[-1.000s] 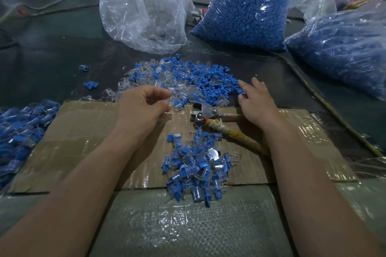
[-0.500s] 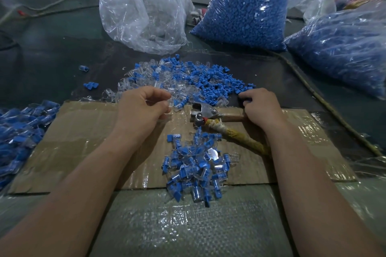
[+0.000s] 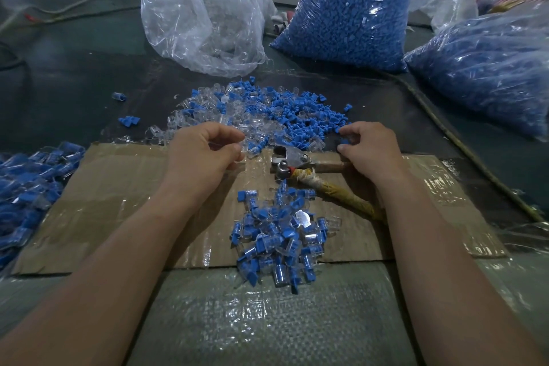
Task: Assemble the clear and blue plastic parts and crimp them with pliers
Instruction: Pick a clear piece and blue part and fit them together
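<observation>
A loose heap of clear and blue plastic parts (image 3: 267,111) lies on the dark table beyond a taped cardboard sheet (image 3: 118,202). My left hand (image 3: 202,154) curls at the heap's near edge, pinching a clear part (image 3: 246,144) between thumb and fingers. At the heap's right edge, my right hand (image 3: 368,148) pinches a small blue part (image 3: 344,141). Pliers (image 3: 288,160) with cloth-wrapped handles lie on the cardboard between the hands, untouched. A pile of joined clear-and-blue pieces (image 3: 282,241) sits at the cardboard's near edge.
A clear bag of clear parts (image 3: 205,12) stands behind the heap. Two bags of blue parts (image 3: 350,9) (image 3: 487,68) stand at the back right. More joined pieces (image 3: 26,187) lie at the left. A cord (image 3: 463,145) runs along the right.
My right hand went from flat and open over the blue parts to fingers closed on a small blue part, drawn slightly back. My left hand barely moved.
</observation>
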Demonstrator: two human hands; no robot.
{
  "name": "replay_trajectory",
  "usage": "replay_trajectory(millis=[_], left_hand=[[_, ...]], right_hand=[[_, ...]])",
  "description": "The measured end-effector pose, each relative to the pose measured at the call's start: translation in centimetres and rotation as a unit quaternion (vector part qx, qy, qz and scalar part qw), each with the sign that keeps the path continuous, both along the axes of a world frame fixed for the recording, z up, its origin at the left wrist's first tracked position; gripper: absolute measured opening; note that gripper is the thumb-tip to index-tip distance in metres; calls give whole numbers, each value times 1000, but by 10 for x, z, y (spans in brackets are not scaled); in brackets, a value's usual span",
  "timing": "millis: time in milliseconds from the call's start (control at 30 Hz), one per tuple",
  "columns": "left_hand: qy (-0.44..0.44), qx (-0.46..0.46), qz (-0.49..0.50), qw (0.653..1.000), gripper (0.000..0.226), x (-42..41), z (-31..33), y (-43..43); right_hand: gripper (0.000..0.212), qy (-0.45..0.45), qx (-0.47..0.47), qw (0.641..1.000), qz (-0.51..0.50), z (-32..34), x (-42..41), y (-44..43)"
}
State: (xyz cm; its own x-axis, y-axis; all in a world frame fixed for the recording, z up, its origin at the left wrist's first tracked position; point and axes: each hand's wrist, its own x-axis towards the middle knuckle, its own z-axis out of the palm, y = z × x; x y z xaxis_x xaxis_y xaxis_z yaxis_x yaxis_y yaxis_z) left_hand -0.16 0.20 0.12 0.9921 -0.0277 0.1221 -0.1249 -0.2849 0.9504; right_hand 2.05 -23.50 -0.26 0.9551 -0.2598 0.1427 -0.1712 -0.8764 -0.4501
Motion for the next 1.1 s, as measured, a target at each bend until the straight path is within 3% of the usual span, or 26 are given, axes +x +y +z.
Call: replay_trajectory(millis=[633,833,1100], left_hand=[[-9,8,0,1000,27,-1,-1,-1],[-3,-3,0,1000,26,2,-3,0],[15,-70,-13,997,15,2,-6,-1]], right_hand=[[28,-38,23,999,8,0,-4,2],[25,-87,67,994,-1,3,-5,1],[14,-147,195,969,40,16,-18,11]])
